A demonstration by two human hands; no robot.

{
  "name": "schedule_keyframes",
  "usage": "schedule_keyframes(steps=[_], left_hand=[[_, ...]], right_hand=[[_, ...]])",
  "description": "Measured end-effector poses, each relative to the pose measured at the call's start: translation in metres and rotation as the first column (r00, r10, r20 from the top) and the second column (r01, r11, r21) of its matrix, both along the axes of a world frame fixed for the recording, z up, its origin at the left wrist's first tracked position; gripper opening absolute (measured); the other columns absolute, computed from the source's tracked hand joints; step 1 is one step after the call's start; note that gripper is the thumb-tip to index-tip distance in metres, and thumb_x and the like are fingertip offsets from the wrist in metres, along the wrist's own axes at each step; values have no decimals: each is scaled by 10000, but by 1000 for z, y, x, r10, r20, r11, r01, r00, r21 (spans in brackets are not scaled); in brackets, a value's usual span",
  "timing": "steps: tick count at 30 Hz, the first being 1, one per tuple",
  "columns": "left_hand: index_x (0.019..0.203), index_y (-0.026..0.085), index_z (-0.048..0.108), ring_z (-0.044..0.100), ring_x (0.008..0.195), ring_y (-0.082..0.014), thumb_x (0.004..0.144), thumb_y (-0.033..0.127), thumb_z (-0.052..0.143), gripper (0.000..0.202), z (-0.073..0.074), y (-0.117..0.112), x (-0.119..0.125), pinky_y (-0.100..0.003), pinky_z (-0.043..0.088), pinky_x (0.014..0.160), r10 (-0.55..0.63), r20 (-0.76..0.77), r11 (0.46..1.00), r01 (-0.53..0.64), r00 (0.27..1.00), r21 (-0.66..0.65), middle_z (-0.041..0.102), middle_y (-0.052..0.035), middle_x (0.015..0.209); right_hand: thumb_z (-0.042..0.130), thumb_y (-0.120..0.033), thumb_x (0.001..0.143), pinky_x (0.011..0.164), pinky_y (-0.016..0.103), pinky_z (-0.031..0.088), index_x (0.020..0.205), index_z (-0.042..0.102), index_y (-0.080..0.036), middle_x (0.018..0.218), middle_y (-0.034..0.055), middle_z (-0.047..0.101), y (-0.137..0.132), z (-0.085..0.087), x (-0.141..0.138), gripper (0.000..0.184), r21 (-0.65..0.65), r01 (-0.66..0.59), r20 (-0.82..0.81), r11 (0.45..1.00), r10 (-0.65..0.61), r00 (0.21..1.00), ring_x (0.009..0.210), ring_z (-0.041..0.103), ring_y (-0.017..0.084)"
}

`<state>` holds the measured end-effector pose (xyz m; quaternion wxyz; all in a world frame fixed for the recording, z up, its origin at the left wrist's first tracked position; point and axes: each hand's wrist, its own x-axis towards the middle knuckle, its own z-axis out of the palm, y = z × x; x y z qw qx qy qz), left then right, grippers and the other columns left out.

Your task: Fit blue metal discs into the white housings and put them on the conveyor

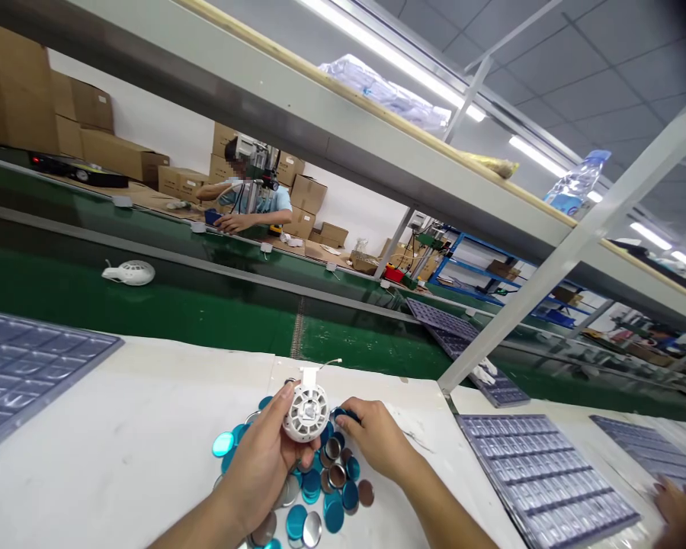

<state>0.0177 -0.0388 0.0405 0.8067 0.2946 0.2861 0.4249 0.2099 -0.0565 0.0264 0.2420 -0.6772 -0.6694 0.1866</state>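
Note:
My left hand [266,461] grips a round white plastic housing [307,412] with a spoked, fan-like face and a short neck with a thin wire at its top. Just to its right, my right hand [374,438] is closed, thumb and fingers pinching a dark blue disc [346,414] seen nearly edge-on. Below both hands spreads a loose pile of small round discs, some with a blue face [333,515], others silver [312,528] or brownish. Part of the pile is hidden behind my left hand and forearm.
Clear plastic compartment trays lie left [28,374] and right [549,473] on the white worktop [131,435]. Another white housing [131,272] sits on the green conveyor [217,313]. A slanted white post [508,343] rises at right. A co-worker's hand [683,503] touches the far-right tray.

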Motion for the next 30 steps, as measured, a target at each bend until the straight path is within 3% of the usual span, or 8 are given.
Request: schedule_keyframes(steps=[3,6,8,11,13,19,26,30], left_hand=[[1129,216,573,525,499,-133,910,523,518,382,-2,1,-2,-233,450,488,0,-30,1000,0,1000,5,643,0,643],[1192,226,560,524,518,-137,904,546,511,433,-5,4,-3,-232,451,506,7,-57,1000,-6,998,7,646,-1,652],[1242,247,539,548,582,-152,900,558,511,463,-7,7,-3,-239,459,528,14,-61,1000,-13,998,20,663,-8,720],[1304,293,490,575,708,-172,891,564,526,496,-11,10,-3,-246,467,563,21,-58,999,-19,998,49,677,-15,882],[1335,308,457,563,708,-165,889,565,529,520,-14,10,-2,-253,474,592,18,-79,997,-12,997,70,667,-4,906],[1407,338,379,603,702,-195,877,576,531,601,-16,7,0,-306,514,671,20,-219,994,3,976,108,667,13,844],[1419,299,416,691,885,-253,861,539,577,629,-13,-2,1,-368,547,824,71,-280,993,-42,957,106,720,-51,1010],[1406,288,455,689,794,-242,840,544,605,639,-14,-4,0,-346,556,747,66,-329,995,-38,942,91,722,-45,910]], right_hand=[[591,-250,854,644,293,453,826,731,-242,786,39,738,7,9,5,143,19,-47,-54,999,47,997,735,665,230],[550,-282,891,719,332,466,1030,712,-249,901,67,727,12,21,7,215,71,-40,-88,997,47,995,875,658,265],[470,-319,944,655,317,471,1174,618,-248,832,45,694,12,28,4,283,94,-23,-177,995,39,983,771,644,230],[502,-391,939,469,245,391,1068,562,-236,613,-44,569,5,30,-6,211,97,10,-503,995,40,864,494,502,146],[605,-415,885,445,227,344,928,589,-228,559,-66,506,-2,28,-12,192,125,20,-638,992,65,767,466,441,120],[552,-339,942,526,240,393,1087,627,-259,677,-27,587,-21,19,-22,182,151,-108,-606,983,178,775,570,517,133],[589,-246,906,576,229,446,951,645,-258,717,-18,664,-23,18,-30,72,163,-124,-480,979,189,856,620,593,144],[593,-235,897,591,217,465,959,678,-264,722,-21,676,-19,19,-30,109,219,-112,-408,969,195,892,619,608,140]])
